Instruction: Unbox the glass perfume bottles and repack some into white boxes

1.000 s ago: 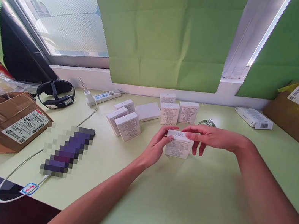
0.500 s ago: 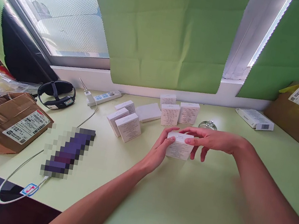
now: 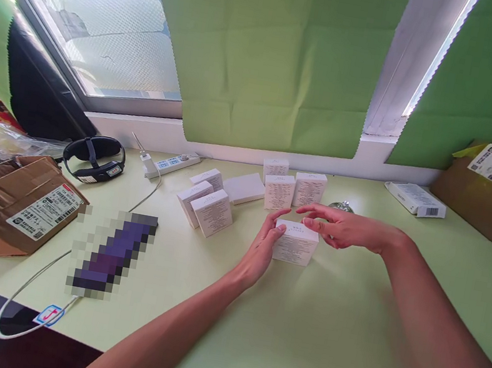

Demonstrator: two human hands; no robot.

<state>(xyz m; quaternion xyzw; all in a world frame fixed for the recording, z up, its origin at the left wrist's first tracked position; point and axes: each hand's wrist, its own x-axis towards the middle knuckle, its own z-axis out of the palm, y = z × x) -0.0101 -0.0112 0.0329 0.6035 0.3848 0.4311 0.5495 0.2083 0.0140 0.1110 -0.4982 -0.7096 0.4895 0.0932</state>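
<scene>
A small white box (image 3: pixel 294 248) with printed text stands on the pale green table (image 3: pixel 317 342). My left hand (image 3: pixel 263 250) grips its left side, thumb on the top edge. My right hand (image 3: pixel 343 228) hovers just above the box's far right corner with fingers apart, holding nothing. Three similar white boxes (image 3: pixel 293 190) stand upright right behind it. Three more lean together to the left (image 3: pixel 207 204), beside a flat white box (image 3: pixel 243 187).
A small glass object (image 3: pixel 341 206) sits behind my right hand. A power strip (image 3: pixel 172 163), black headband (image 3: pixel 93 154), taped cardboard parcel (image 3: pixel 14 203), pixelated purple item (image 3: pixel 112 252) and white cable (image 3: pixel 34 277) lie left. A brown carton (image 3: pixel 485 204) and white box (image 3: pixel 414 199) lie right.
The box held up in both hands has come down onto the table. My right hand has let go and lifted off it; my left hand stays on its side.
</scene>
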